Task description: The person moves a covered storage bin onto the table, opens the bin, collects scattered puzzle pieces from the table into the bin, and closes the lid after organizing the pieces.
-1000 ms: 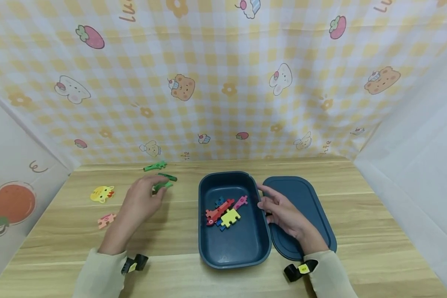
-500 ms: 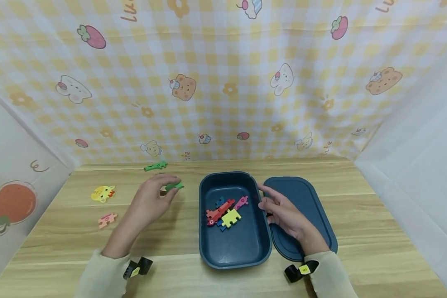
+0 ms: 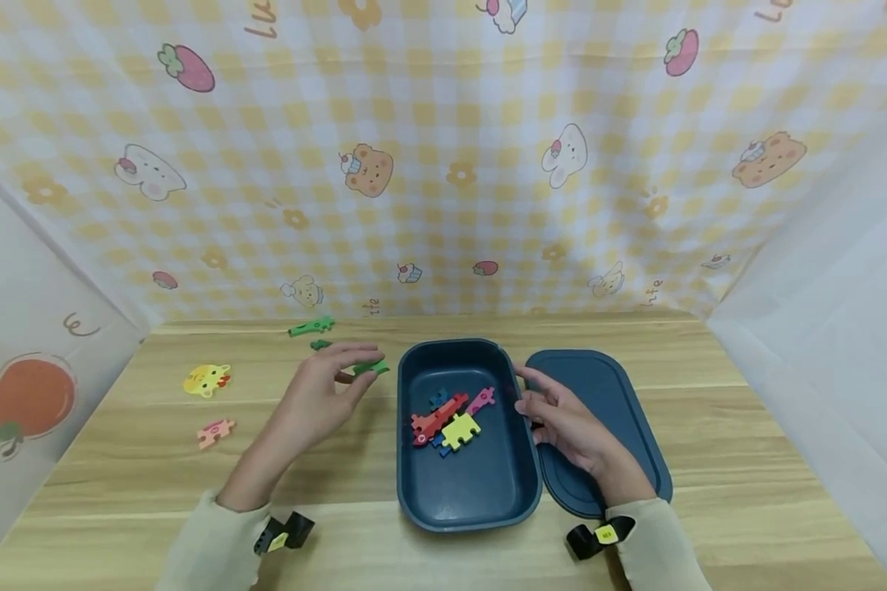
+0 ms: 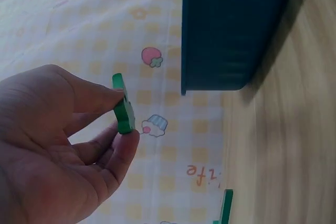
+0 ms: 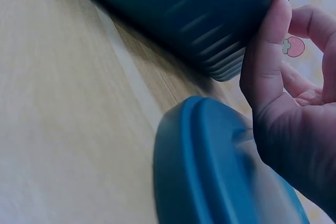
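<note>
Item: green puzzle piece (image 4: 124,109), a small flat cut-out, likely wood or stiff board. The left hand (image 3: 324,396) is pinching it by its thin edges between thumb and fingertips, carrying it above the desk (image 3: 148,460) just left of the dark blue box (image 3: 467,492), not yet over the rim. Judged light, rigid and thin; it should be sitting securely in an edge pinch, though its small lobes are offering little surface, so a grip across the broad middle is looking safest.

Item: dark blue box, open, standing at the centre of the desk. It is holding a loose cluster of pieces: red (image 3: 434,419), yellow (image 3: 460,429), pink (image 3: 480,400) and blue (image 3: 438,400), overlapping one another.

Item: right hand (image 3: 562,419), fingers loosely curled, thumb touching the box's right wall, palm resting over the blue lid (image 3: 606,386), which is lying flat beside the box.

Items lying loose on the desk, left side: two more green pieces (image 3: 310,327) near the back edge, a yellow animal-shaped piece (image 3: 207,380) and a pink piece (image 3: 215,431), all well apart from the box.
</note>
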